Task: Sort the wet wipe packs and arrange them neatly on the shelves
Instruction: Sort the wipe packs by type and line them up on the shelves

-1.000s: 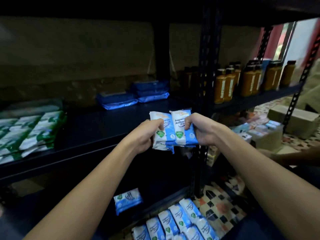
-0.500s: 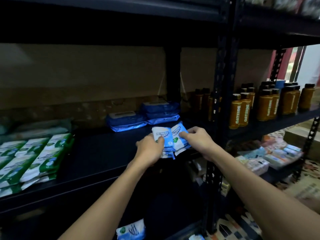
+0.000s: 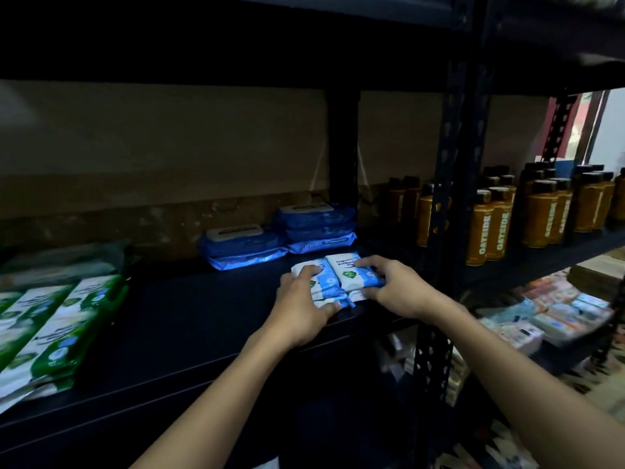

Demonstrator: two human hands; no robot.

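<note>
Right of frame: amber bottles (image 3: 492, 228) with dark caps, standing upright in rows, labels reading "OATSIDE" vertically. Black perforated upright post (image 3: 449, 184) crosses in front of the leftmost bottles. Brown cardboard backing (image 3: 169, 147) fills the upper middle behind. Lower right: blurred pastel boxed goods (image 3: 548, 316); patterned floor tiles (image 3: 507, 448) below them.

Matt black metal shelf (image 3: 189, 319), glossy blue-and-white plastic wet wipe packs (image 3: 341, 275) on it, shiny dark blue plastic packs (image 3: 243, 248) behind them, glossy green-and-white film packs (image 3: 64, 326) at its left end, smooth amber plastic bottles (image 3: 490, 225) to its right, rough brown cardboard backing (image 3: 169, 157) behind
</note>
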